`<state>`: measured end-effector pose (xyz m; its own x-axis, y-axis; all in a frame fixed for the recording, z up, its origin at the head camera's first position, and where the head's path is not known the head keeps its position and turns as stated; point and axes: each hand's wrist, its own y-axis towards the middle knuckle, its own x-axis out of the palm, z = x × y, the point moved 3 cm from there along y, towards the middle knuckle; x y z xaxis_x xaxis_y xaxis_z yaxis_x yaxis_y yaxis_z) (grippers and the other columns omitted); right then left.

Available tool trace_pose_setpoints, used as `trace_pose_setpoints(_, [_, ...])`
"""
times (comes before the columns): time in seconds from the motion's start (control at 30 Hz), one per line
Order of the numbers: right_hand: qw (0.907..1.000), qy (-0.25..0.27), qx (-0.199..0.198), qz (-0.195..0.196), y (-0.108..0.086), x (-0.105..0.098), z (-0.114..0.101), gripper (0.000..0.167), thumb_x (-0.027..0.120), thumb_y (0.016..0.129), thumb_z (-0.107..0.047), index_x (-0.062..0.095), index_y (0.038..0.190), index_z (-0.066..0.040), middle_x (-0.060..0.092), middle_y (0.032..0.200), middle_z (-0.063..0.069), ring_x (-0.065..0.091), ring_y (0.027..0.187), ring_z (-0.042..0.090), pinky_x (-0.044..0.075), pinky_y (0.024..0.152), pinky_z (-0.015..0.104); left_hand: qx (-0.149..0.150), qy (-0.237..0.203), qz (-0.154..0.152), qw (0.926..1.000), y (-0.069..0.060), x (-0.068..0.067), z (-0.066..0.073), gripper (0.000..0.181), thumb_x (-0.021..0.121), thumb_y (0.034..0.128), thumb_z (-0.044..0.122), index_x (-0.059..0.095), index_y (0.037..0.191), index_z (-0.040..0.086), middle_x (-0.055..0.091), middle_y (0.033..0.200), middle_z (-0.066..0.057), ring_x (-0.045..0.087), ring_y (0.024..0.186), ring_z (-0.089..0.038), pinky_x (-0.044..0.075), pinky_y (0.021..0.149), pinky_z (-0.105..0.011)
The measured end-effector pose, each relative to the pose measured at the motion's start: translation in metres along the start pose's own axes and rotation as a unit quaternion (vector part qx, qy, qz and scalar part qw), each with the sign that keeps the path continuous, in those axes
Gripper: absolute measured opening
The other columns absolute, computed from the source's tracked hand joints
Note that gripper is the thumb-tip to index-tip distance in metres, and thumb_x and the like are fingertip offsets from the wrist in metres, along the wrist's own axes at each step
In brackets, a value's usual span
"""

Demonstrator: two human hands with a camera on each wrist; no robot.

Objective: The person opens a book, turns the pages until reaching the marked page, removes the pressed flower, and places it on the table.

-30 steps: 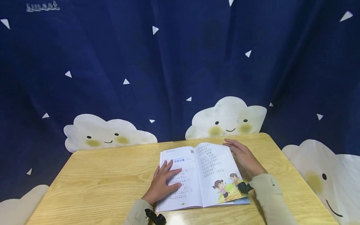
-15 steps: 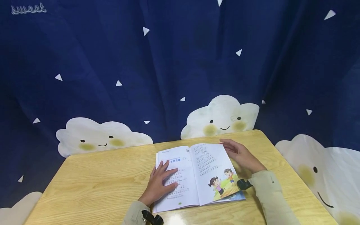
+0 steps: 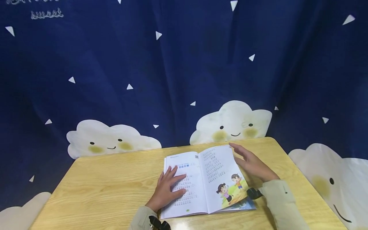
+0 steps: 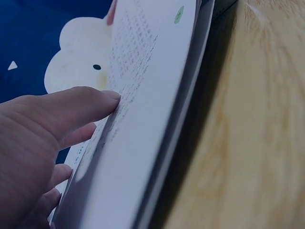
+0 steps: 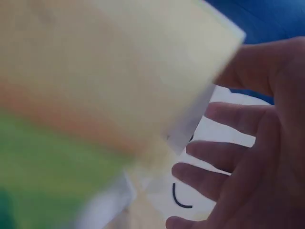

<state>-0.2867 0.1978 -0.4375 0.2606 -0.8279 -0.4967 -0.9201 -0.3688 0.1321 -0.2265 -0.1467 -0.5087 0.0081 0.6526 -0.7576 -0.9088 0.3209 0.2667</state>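
Note:
An open book (image 3: 189, 204) with printed text and a cartoon of two children lies on the wooden table. My left hand (image 3: 166, 191) rests on its left page with fingers spread; in the left wrist view the thumb of that hand (image 4: 43, 129) lies on the paper. At the upper right edge of the right page, my right hand (image 3: 256, 164) has its fingertips by the corner. That page stands raised over a bluish page beneath. In the right wrist view, the page (image 5: 114, 62) partly covers my right hand (image 5: 257, 157), whose visible fingers are extended and spread.
The wooden table (image 3: 109, 185) extends to both sides of the book. Behind it hangs a dark blue curtain (image 3: 178, 64) with white triangles and smiling clouds. Black wrist cameras sit at both sleeves.
The right page's outer edge has lifted and bowed a little more. At the top corner, the right hand's thumb and fingers have spread farther apart. The left hand stays on the left page.

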Motion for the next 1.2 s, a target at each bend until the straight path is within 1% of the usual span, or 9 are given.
trace_pose_setpoints(0.17, [0.9994, -0.011, -0.010, -0.032, -0.006, -0.003, -0.008, 0.065, 0.053, 0.100, -0.033, 0.023, 0.153, -0.012, 0.019, 0.158, 0.017, 0.020, 0.140, 0.050, 0.023, 0.105, 0.069, 0.003, 0.000, 0.003, 1.0000, 0.000, 0.000, 0.002, 0.051, 0.070, 0.0836, 0.047, 0.063, 0.129, 0.024, 0.035, 0.153, -0.016, 0.018, 0.144, -0.040, 0.007, 0.113, -0.062])
trace_pose_setpoints(0.43, [0.9947, 0.003, 0.001, -0.103, -0.011, 0.003, -0.018, 0.059, 0.052, 0.100, -0.035, 0.032, 0.150, -0.012, 0.030, 0.154, 0.014, 0.025, 0.139, 0.046, 0.028, 0.106, 0.065, -0.014, 0.002, -0.010, 0.9998, 0.000, 0.001, 0.002, 0.052, 0.069, 0.0836, 0.048, 0.062, 0.130, 0.026, 0.033, 0.154, -0.012, 0.015, 0.145, -0.037, 0.004, 0.114, -0.059])
trace_pose_setpoints(0.73, [0.9919, 0.014, -0.023, -0.124, -0.011, 0.016, -0.028, 0.050, 0.051, 0.101, -0.032, 0.041, 0.147, -0.017, 0.040, 0.149, 0.013, 0.029, 0.139, 0.043, 0.029, 0.106, 0.063, -0.016, -0.004, -0.009, 0.9998, 0.000, 0.001, -0.001, 0.052, 0.069, 0.0837, 0.049, 0.062, 0.130, 0.027, 0.032, 0.154, -0.012, 0.015, 0.146, -0.037, 0.004, 0.114, -0.058])
trace_pose_setpoints(0.97, [0.9890, -0.026, 0.005, -0.146, -0.005, 0.039, -0.035, 0.054, 0.053, 0.097, -0.045, 0.042, 0.146, -0.025, 0.041, 0.149, 0.006, 0.031, 0.140, 0.035, 0.030, 0.107, 0.060, -0.004, -0.009, 0.002, 1.0000, -0.002, -0.002, -0.002, 0.051, 0.069, 0.0844, 0.047, 0.063, 0.130, 0.025, 0.033, 0.154, -0.014, 0.017, 0.144, -0.039, 0.005, 0.113, -0.061])
trace_pose_setpoints(1.0, [0.9887, -0.038, 0.010, -0.145, -0.005, 0.043, -0.036, 0.055, 0.053, 0.096, -0.048, 0.043, 0.145, -0.025, 0.041, 0.149, 0.006, 0.034, 0.138, 0.033, 0.033, 0.106, 0.059, -0.004, -0.009, 0.001, 1.0000, -0.002, -0.002, -0.002, 0.051, 0.068, 0.0848, 0.047, 0.062, 0.130, 0.026, 0.033, 0.154, -0.014, 0.017, 0.145, -0.038, 0.005, 0.113, -0.060])
trace_pose_setpoints(1.03, [0.9879, -0.042, 0.018, -0.148, -0.005, 0.046, -0.037, 0.056, 0.054, 0.095, -0.049, 0.042, 0.145, -0.025, 0.042, 0.148, 0.008, 0.047, 0.128, 0.035, 0.041, 0.100, 0.059, -0.002, -0.009, 0.000, 1.0000, -0.002, -0.002, -0.002, 0.050, 0.067, 0.0855, 0.047, 0.062, 0.131, 0.026, 0.033, 0.154, -0.014, 0.017, 0.145, -0.039, 0.005, 0.113, -0.061])
trace_pose_setpoints(1.1, [0.9858, -0.041, 0.041, -0.158, -0.007, 0.053, -0.038, 0.060, 0.056, 0.094, -0.050, 0.041, 0.146, -0.024, 0.042, 0.147, 0.011, 0.064, 0.094, 0.035, 0.053, 0.079, 0.057, -0.002, -0.011, -0.003, 0.9999, -0.001, -0.001, -0.001, 0.052, 0.066, 0.0867, 0.048, 0.060, 0.133, 0.026, 0.033, 0.154, -0.013, 0.017, 0.145, -0.038, 0.005, 0.113, -0.061])
trace_pose_setpoints(1.13, [0.9852, -0.038, 0.049, -0.160, -0.008, 0.056, -0.039, 0.061, 0.057, 0.094, -0.049, 0.041, 0.146, -0.023, 0.041, 0.147, 0.012, 0.064, 0.074, 0.033, 0.055, 0.066, 0.055, -0.003, -0.013, -0.003, 0.9999, -0.001, -0.001, 0.000, 0.053, 0.065, 0.0872, 0.048, 0.058, 0.135, 0.025, 0.032, 0.154, -0.012, 0.016, 0.145, -0.037, 0.005, 0.113, -0.061])
trace_pose_setpoints(1.2, [0.9854, -0.039, 0.048, -0.159, -0.009, 0.063, -0.040, 0.064, 0.058, 0.093, -0.050, 0.041, 0.146, -0.021, 0.040, 0.148, 0.013, 0.064, 0.077, 0.032, 0.055, 0.069, 0.054, -0.001, -0.019, 0.001, 0.9998, -0.001, -0.002, 0.001, 0.057, 0.063, 0.0891, 0.047, 0.053, 0.139, 0.022, 0.033, 0.154, -0.012, 0.017, 0.145, -0.037, 0.006, 0.113, -0.061])
